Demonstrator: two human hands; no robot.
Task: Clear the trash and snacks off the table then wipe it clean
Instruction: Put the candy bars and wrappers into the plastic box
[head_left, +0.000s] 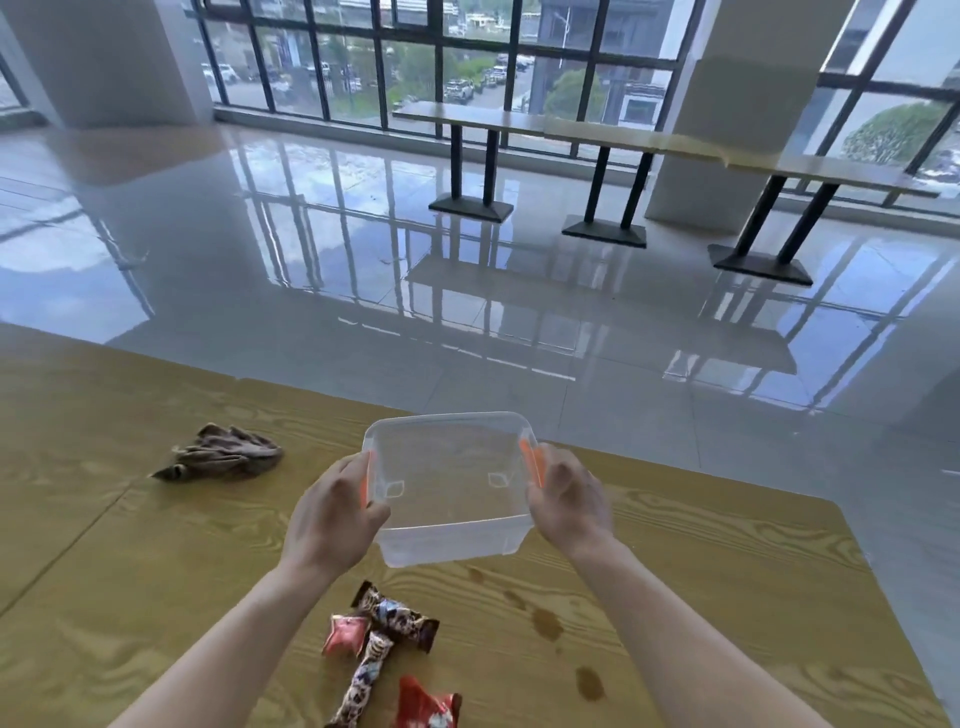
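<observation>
A: What could go wrong here, taken from the left?

B: The crumpled brown cloth (223, 453) lies well to the left of the left hand (332, 512), and no trouble is expected there. The clear container (452, 493) is gripped at its orange side clips (531, 460). The left hand is curled round one clip and the right hand (569, 496) round the other (whether the base rests on the tabletop (104, 545) cannot be told). If one clip were released early, the box could be tipped onto the snack packets (387, 623) lying between the forearms, nearer the body.

A: And on the right?

B: Brown spill marks (545, 621) are seen just nearer the body than the right hand. A packet dragged through them would be smeared.

A: Can any writing be read?

B: None. Only red and brown-and-white patterns can be made out on the packets.
</observation>
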